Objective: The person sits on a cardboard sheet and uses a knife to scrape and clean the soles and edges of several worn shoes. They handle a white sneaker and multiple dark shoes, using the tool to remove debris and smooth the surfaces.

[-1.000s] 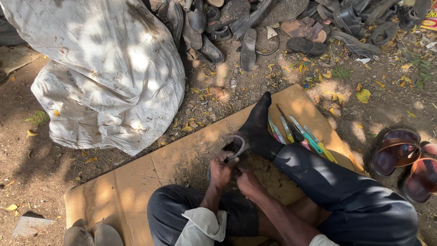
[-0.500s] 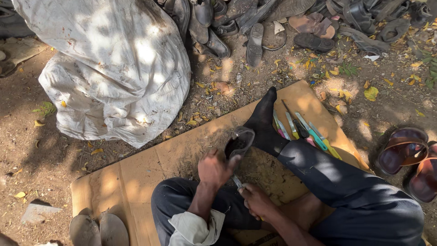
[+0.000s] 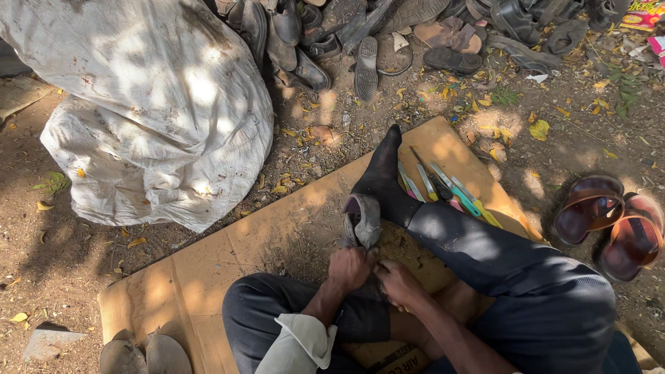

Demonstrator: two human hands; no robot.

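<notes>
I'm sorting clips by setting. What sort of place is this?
Probably an outdoor, roadside shoe-mending spot. The person sits on flattened cardboard laid over bare dirt, both hands by a worn grey shoe. A heap of old shoes lies ahead, hand tools beside the leg, and a big white sack nearby.

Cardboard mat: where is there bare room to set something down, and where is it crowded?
The cardboard mat is bare on its left part, between the white sack and the bent left knee. A smaller free patch lies at the far corner beyond the tools. It is crowded around the grey shoe, both hands and the socked foot.
</notes>
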